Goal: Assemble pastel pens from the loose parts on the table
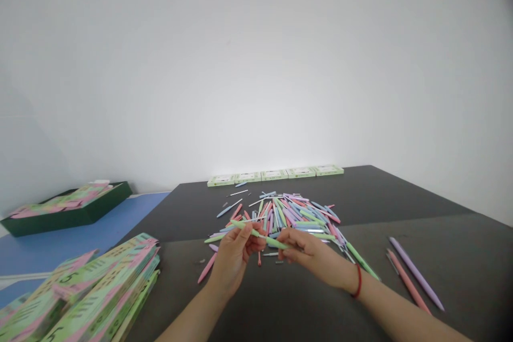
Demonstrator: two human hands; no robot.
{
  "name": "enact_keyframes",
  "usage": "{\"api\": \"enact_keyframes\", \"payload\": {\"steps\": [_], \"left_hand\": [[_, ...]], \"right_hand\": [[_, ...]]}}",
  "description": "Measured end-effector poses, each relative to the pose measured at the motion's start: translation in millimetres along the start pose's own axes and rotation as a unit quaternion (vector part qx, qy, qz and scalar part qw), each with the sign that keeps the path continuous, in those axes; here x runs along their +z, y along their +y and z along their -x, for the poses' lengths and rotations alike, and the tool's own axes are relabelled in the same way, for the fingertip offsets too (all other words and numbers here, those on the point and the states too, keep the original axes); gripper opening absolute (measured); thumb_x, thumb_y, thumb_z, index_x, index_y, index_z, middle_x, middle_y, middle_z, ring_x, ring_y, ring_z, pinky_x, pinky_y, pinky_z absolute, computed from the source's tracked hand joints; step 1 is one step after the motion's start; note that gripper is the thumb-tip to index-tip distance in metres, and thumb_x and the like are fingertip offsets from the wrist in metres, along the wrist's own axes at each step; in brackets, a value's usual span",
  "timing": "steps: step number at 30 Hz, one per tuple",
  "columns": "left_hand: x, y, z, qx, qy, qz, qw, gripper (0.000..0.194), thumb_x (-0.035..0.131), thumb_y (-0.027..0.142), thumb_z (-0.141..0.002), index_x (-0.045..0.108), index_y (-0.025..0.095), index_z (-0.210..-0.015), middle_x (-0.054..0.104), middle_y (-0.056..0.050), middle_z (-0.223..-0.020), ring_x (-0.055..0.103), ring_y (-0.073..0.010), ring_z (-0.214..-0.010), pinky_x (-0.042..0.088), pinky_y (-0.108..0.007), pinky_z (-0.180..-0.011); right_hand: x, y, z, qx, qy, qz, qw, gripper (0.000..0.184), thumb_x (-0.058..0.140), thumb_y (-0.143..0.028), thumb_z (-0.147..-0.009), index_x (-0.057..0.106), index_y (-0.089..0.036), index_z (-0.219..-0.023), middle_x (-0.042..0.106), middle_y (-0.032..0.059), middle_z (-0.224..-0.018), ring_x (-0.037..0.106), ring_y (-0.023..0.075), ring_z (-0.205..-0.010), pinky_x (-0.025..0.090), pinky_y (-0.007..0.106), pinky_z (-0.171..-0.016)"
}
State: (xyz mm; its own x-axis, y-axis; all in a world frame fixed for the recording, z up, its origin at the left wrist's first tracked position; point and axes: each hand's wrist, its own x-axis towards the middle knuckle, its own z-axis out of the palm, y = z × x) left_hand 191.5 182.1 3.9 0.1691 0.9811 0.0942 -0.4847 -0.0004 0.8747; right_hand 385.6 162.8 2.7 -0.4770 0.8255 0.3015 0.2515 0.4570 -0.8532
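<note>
Pinching a green pen [276, 243] with fingers [243, 236] of left hand [235, 254] and right hand [310, 254], well before the far edge of the counter [360, 192]; covering the pen's right end, hiding partly the pen pile [292, 212].

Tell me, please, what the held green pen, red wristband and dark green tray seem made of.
Held green pen: probably plastic, fairly matte, from its even pastel colour.
Red wristband: perhaps cord, dull, thin and rounded; texture too small to tell.
Dark green tray: card or plastic, matte, from its flat, dull walls; cannot tell which.
</note>
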Motion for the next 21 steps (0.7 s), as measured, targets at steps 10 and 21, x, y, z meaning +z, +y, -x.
{"api": "enact_keyframes", "payload": {"steps": [10,21], "left_hand": [[0.9,14,-2,0.028,0.024,-0.030,0.999,0.029,0.075,0.035,-0.067,0.070,0.010,-0.079,0.068,-0.004,-0.072,0.062,-0.0100,-0.055,0.052,-0.020,-0.056],[6.8,15,2,0.007,0.022,-0.010,1.000,0.030,0.077,0.035,-0.065,0.070,0.010,-0.081,0.067,-0.003,-0.071,0.060,-0.0091,-0.055,0.052,-0.019,-0.054]], "right_hand": [[-3,-1,-2,0.124,-0.076,-0.294,0.945,0.029,0.050,-0.036,-0.087,0.060,-0.014,-0.102,0.066,0.0043,-0.078,0.052,0.0090,-0.054,0.041,0.022,-0.051],[-2,-1,-1,0.129,-0.077,-0.392,0.908,0.021,0.059,-0.031,-0.083,0.056,-0.014,-0.095,0.064,0.0037,-0.078,0.051,0.0076,-0.056,0.038,0.020,-0.054]]}}
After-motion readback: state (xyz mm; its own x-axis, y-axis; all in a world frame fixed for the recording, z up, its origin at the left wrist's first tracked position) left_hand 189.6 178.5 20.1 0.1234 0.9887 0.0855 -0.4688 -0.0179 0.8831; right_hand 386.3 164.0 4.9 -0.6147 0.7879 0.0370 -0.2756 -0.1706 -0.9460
